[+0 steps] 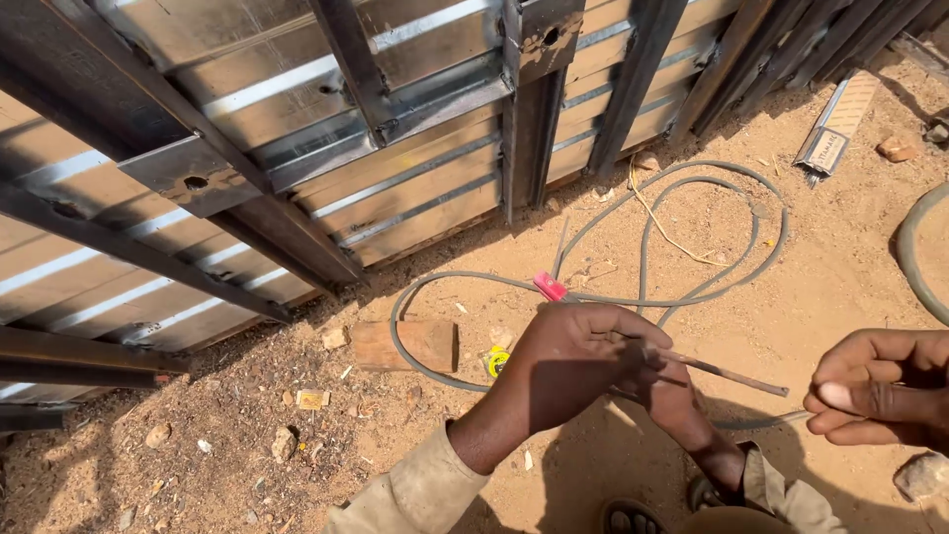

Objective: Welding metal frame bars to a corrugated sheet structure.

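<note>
Rod (727, 374), thin and brown, sticks out level above the sandy ground (840, 277), pinched in the curled fingers of the left hand (578, 361). Right hand (687, 405) lies under it, grip hidden, so I cannot tell. Another person's hand (880, 388) is cupped just beside the rod's tip. Behind, grey cable (682, 227) loops across the sand near 1 wooden block (405, 344) and the metal fence (326, 138).

A long flat carton (836, 129), tan with a white and dark printed end, lay on the sand at upper right, beside the dark metal bars leaning against the fence.
</note>
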